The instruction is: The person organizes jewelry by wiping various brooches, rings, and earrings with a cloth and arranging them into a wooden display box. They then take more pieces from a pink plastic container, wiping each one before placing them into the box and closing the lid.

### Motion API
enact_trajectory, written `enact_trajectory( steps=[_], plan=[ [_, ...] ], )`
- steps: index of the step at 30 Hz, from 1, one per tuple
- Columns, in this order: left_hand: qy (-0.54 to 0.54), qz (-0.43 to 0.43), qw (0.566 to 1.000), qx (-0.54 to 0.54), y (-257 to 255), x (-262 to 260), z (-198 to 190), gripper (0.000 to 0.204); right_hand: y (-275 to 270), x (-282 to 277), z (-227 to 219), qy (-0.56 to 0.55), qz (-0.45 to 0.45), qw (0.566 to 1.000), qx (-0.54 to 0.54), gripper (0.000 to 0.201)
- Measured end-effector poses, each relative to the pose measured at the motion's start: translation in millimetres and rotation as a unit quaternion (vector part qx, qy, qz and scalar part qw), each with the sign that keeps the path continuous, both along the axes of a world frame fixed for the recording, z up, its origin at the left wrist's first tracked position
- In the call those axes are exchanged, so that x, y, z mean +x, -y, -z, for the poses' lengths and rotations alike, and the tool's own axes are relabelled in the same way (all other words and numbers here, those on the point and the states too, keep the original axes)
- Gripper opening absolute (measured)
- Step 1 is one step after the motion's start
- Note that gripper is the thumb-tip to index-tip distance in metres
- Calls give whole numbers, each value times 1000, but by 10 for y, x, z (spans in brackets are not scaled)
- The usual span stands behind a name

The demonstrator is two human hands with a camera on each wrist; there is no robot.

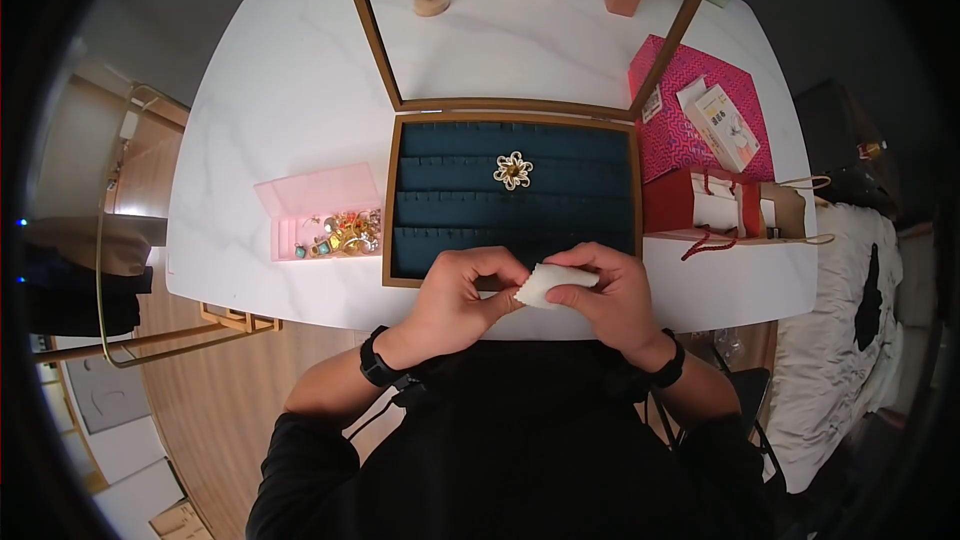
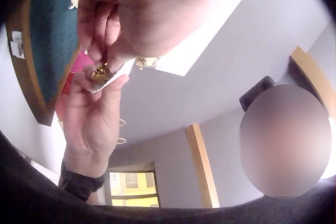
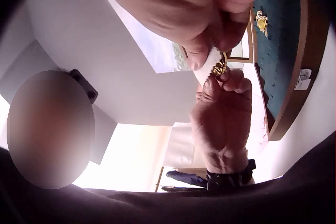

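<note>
In front of the display case my right hand pinches a folded white cloth with a zigzag edge between thumb and fingers. A small gold piece of jewelry lies against the cloth, seen from both wrists. My left hand pinches this piece with thumb and fingertips, close beside the cloth. From the head the gold piece is hidden behind the cloth and fingers. Past the hands, a flower-shaped brooch with a gold centre sits on the dark teal lining of the wooden display case.
The case's framed glass lid stands raised at the back. At left, an open pink box holds several jewelry pieces. On the right are a pink patterned box, a small white carton and a red paper bag.
</note>
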State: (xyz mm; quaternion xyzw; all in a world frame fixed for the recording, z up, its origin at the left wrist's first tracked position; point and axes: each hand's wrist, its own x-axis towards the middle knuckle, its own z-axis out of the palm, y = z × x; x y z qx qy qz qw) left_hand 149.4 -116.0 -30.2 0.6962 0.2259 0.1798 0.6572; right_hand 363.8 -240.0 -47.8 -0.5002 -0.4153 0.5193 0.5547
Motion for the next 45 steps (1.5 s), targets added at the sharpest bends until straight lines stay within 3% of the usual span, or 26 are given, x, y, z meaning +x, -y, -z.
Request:
enact_trajectory(
  steps=[2,8,13,18,25,29,31,35,45],
  plan=[
    [2,-38,996,-81,3,-2,18,8,-9,14,-22,-11,-2,1000,-9,39],
    [27,-30,992,-121,51,-3,89,12,15,-59,-72,-37,-13,999,8,41],
    [42,-19,993,-108,44,16,76,14,34,-103,-72,115,11,992,51,46],
    [30,-12,993,-116,-7,-33,32,9,17,-9,-142,153,-18,987,52,46],
    [18,22,998,-57,-46,-63,-25,7,1,143,-212,176,-98,979,34,42],
    [2,38,998,43,-52,-54,-89,7,-2,147,-230,144,-96,985,19,34],
    [5,44,998,54,-62,-44,-97,8,6,148,-263,212,-92,973,10,28],
    [2,67,990,125,-42,-16,-113,10,-3,88,-225,216,-87,972,18,26],
    [-37,71,995,52,-151,-92,-135,12,32,118,-198,162,-98,981,-33,25]
  ],
)
